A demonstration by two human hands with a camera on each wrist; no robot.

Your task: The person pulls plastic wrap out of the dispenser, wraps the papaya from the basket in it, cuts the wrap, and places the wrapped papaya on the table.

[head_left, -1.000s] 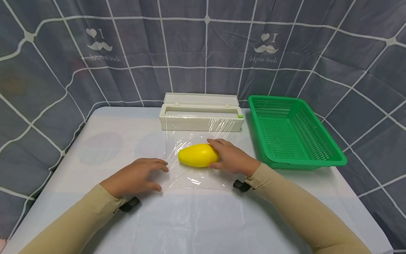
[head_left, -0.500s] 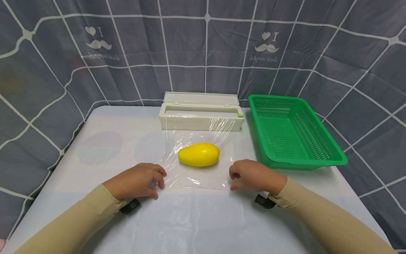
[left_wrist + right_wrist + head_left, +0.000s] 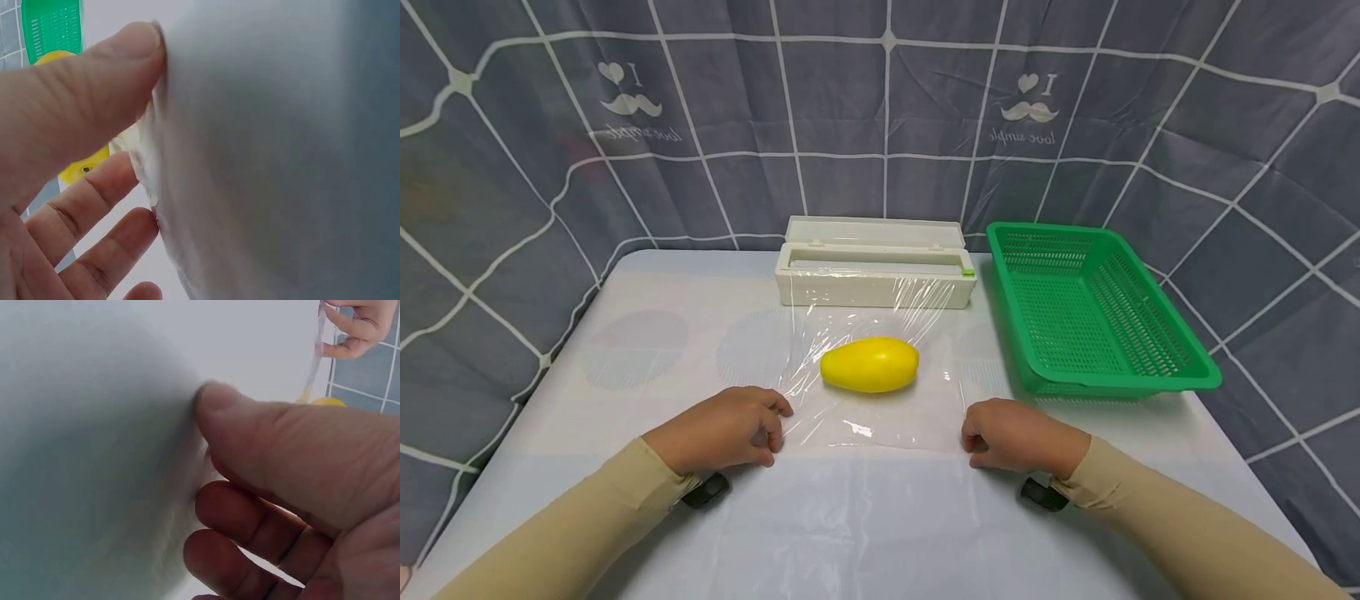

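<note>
A smooth yellow fruit point(image 3: 869, 365), shaped like a papaya, lies on its side on a sheet of clear plastic wrap point(image 3: 857, 429). The wrap runs from a white dispenser box point(image 3: 872, 290) with its lid raised. At the sheet's near left corner, my left hand point(image 3: 722, 429) pinches the film edge, the index finger mostly hidden behind the thumb point(image 3: 125, 47). My right hand point(image 3: 1022, 435) grips the near right corner between thumb point(image 3: 250, 425) and curled fingers; the film there is hard to make out. Neither hand touches the fruit.
A green perforated basket point(image 3: 1120, 385) stands at the right of the white-covered table point(image 3: 865, 533). A grey checked curtain point(image 3: 835, 108) hangs around the back and sides. Black wrist cameras point(image 3: 706, 490) sit under both cuffs.
My right hand has let go of the yellow fruit and moved right and nearer to the wrap's corner, its fingers curling in. My left hand has dropped slightly and closed at the left corner.
</note>
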